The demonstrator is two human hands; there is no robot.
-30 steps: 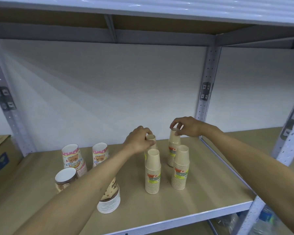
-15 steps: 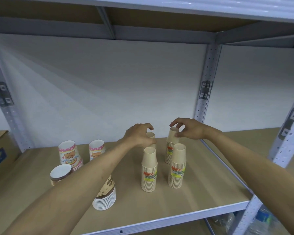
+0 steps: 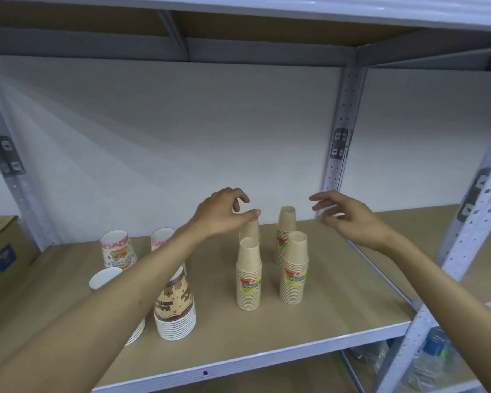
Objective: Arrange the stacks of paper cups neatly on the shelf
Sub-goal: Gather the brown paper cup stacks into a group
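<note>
Head cam, left hand (image 3: 221, 215) curled loose over rear cup stack (image 3: 249, 229), right hand (image 3: 349, 215) spread, holding nothing

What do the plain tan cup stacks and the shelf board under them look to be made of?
Plain tan cup stacks: matte paper by the look, thin nested rims, printed label band. Tan shelf board: probably laminated wood or particleboard, smooth, dull sheen, pale edge strip.

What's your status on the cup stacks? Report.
Left hand open over rear-left plain stack, contact unclear. Right hand open, clear of rear-right stack. Four plain stacks upright, two-by-two. Nothing blocking.
</note>
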